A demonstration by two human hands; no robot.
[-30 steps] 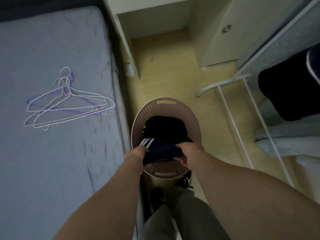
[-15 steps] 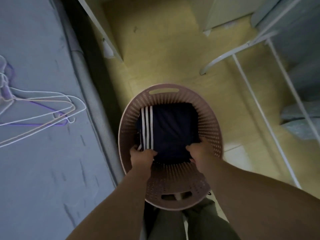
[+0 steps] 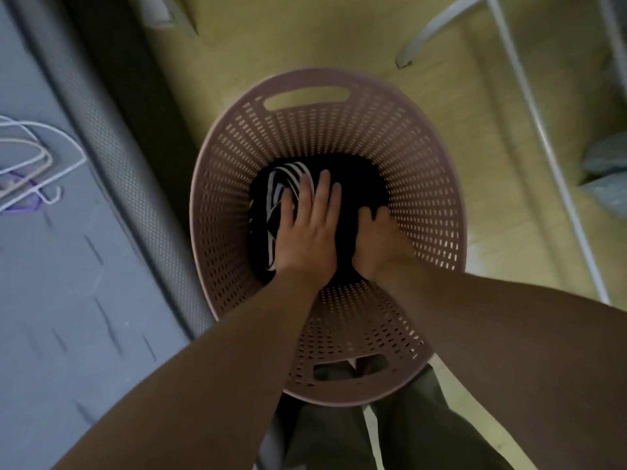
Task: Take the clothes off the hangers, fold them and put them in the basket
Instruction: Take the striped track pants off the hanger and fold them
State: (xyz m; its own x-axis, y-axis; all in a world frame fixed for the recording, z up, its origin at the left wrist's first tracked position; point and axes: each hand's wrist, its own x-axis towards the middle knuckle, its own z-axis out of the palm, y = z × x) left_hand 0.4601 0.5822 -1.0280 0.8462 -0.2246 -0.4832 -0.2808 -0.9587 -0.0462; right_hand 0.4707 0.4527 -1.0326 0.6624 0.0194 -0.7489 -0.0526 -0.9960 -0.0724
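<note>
Far left of the left grip (image 3: 307,232), a bunch of white wire hangers (image 3: 32,171) lies bare on the grey bed (image 3: 68,300), with a purple one under them. Closer in comes the bed's mesh edge, then a strip of yellow floor (image 3: 271,42). And here's the action: the pink slotted basket (image 3: 339,83) stands on the floor, and both grips are deep inside it. The dark garment (image 3: 356,184) lies folded on the basket's bottom. White stripes (image 3: 281,179) run along its left side, just beside the left grip's thumb. Small yellow marks at its left edge are too small to read. The left grip lies flat on the garment, fingers straight and slightly spread, palm down on the cloth. Just to its right, the right grip (image 3: 380,245) sits at the garment's right edge, against the basket wall. Its fingers bend downward and the tips are hidden, so I cannot tell whether it pinches the cloth. Right of the right grip, a white rack (image 3: 543,137) stands on the floor. Grey cloth (image 3: 607,178) shows at the far right edge. Below both grips, olive trousers (image 3: 407,435) show past the basket's near rim.
</note>
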